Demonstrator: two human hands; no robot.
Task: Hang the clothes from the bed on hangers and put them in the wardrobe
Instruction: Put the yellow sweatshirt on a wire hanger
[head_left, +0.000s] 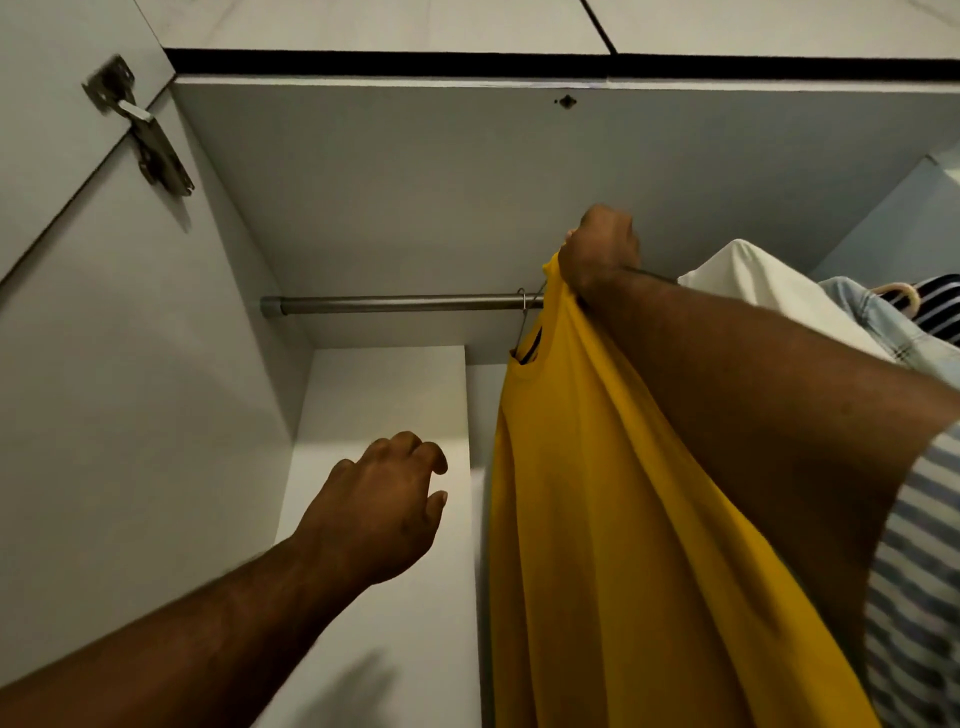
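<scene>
The wardrobe (395, 171) stood open and filled the view from below. Inside it the yellow shirt (597, 519) hung full length at the right, and just beyond it were a white garment (753, 280), a pale denim piece (862, 317) and a dark striped one (940, 306), so several items looked already put away. The steel rod (395, 304) ran bare to the left of them. The right hand (600, 249) clutched the shirt's shoulder fabric up beside the rod, while the left hand (384, 509) hovered lower with loosely curled fingers, holding nothing. The thin wire hanger (524, 306) was hooked over the rod, so this shirt seemed all but placed, needing only release and perhaps straightening. The bed was out of sight, so what remained could not be told.
</scene>
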